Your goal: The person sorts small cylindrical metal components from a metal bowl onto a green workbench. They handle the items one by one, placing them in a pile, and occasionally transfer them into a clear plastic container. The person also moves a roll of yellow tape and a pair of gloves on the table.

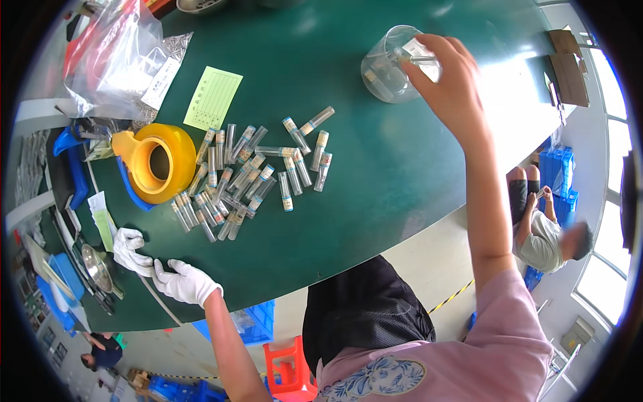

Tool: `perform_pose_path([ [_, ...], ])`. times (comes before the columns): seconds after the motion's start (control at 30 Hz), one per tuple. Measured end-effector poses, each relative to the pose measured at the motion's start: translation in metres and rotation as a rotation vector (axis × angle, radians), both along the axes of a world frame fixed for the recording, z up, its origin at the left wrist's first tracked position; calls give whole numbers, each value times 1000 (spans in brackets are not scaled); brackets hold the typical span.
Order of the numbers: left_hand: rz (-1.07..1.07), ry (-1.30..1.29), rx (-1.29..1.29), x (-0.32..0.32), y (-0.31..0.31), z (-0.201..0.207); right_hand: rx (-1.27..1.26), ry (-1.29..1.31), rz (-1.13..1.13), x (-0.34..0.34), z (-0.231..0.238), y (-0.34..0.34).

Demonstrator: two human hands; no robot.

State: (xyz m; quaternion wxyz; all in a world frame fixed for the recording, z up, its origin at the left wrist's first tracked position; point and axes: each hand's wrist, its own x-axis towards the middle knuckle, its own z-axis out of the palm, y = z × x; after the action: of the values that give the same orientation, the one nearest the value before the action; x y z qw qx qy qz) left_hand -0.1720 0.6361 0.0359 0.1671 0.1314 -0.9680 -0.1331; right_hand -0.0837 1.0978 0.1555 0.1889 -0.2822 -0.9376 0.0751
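Observation:
My bare right hand (452, 80) is at the mouth of a clear, wide beaker (394, 90) on the far right of the green table. Thumb and fingers pinch a small clear vial (422, 59), partly hidden by the hand. A few labelled vials show through the beaker's wall. My left hand (184, 283), in a white glove, rests at the near left edge with its fingers loosely apart. Its fingertips meet a loose white glove (130, 251). Between the hands lies a loose heap of labelled clear vials (244, 171), several pointing different ways.
Left of the heap stands a yellow tape roll (179, 164). Behind it are a green printed card (213, 97) and a clear bag (124, 60) of metal pieces. A steel bowl (97, 268) sits far left. A red stool (291, 372) and a seated person (541, 234) are beyond the table.

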Motion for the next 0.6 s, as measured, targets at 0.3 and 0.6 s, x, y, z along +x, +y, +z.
perform_pose_path([
  [0.3, -24, 3, -98, 0, -6, 0, -453, -110, 221, 35, -48, -131],
  [0.6, -28, 6, -78, 7, -10, -1, -452, -156, 281, 28, -69, -123],
])
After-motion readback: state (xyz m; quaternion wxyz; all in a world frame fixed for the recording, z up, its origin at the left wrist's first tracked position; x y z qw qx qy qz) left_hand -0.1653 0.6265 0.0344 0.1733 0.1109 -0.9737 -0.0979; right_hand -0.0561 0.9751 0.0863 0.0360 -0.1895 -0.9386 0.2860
